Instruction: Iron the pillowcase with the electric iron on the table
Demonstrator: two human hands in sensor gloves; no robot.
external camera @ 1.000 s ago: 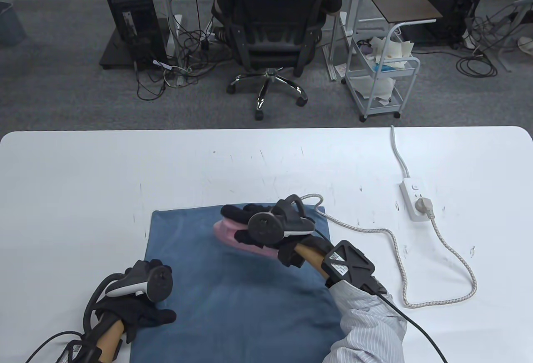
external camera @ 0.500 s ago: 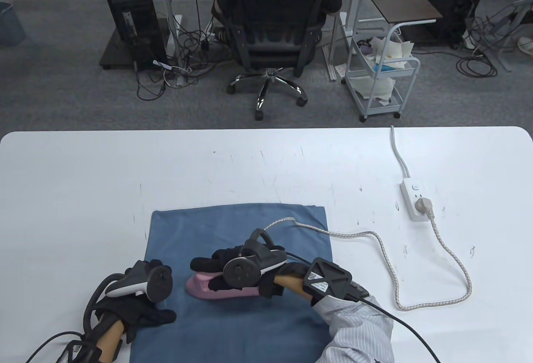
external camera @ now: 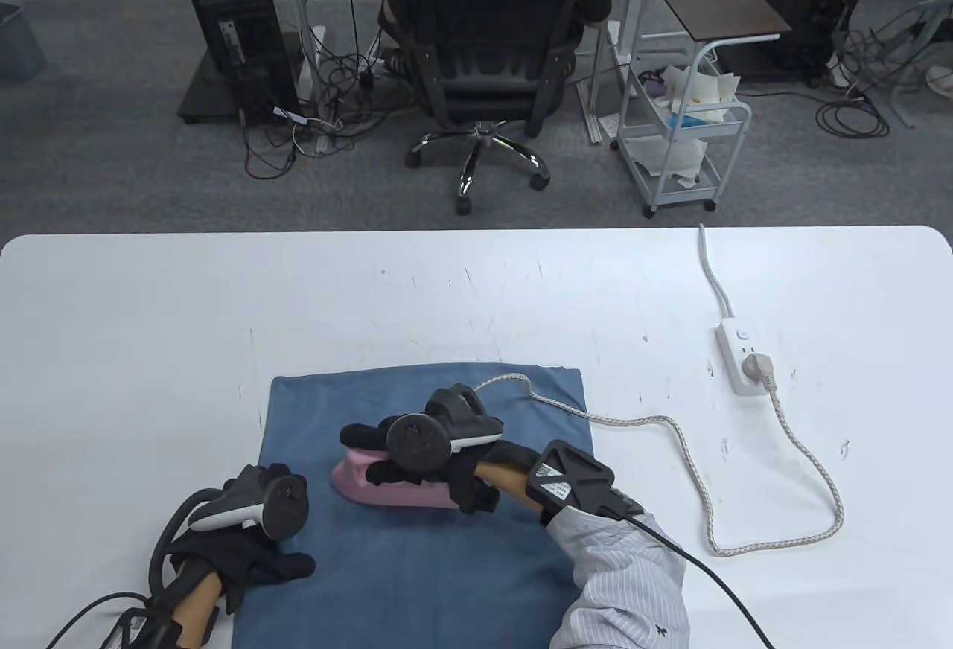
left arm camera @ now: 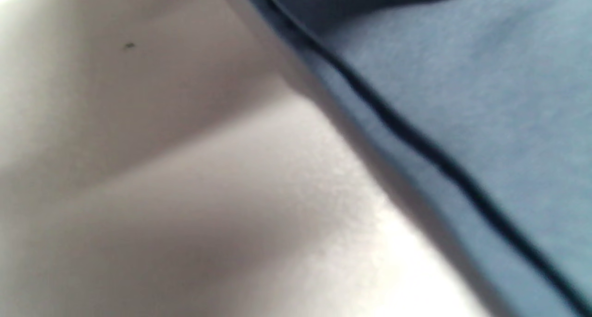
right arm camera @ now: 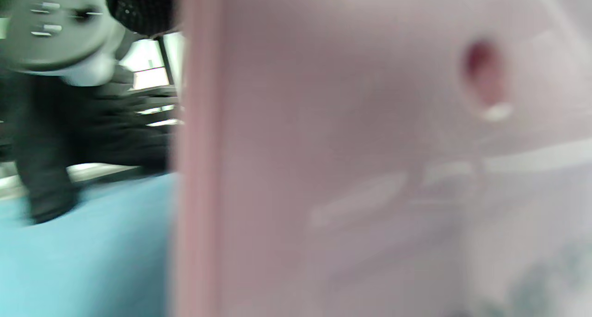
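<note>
Setting: Office floor with a black swivel chair (external camera: 484, 61) and a wire trolley (external camera: 681, 150) fills the upper half of the table view; a white tabletop (external camera: 149, 321) spans the lower half.
Left hand: At lower left of the table view, the gloved left hand (external camera: 249, 556) lies on the pillowcase's left margin, its grip spread flat on the cloth and closed round nothing, apparently to pin the fabric.
Pillowcase edge: The left wrist view shows only the blue hem (left arm camera: 416, 146) running diagonally across the white tabletop, blurred.
Pillowcase: A blue pillowcase (external camera: 417, 567) lies flat at lower centre of the table view, running off the bottom edge.
Iron: A pink electric iron (external camera: 357, 481) sits sole-down on the cloth, just left of centre, nose pointing toward the frame's left.
Right hand: The gloved right hand (external camera: 417, 459) has its grip curled round the iron's handle; the right wrist view is filled with blurred pink casing.
Cord: A braided cord (external camera: 744, 448) loops across the right of the tabletop to a plug in the white power strip (external camera: 741, 355), right of centre.
Progress: Ironing looks to be under way, with the iron mid-cloth. The visible fabric appears largely smooth, with faint rumpling along the top edge; how much has been pressed cannot be told. The near strip at the bottom lies partly out of view.
</note>
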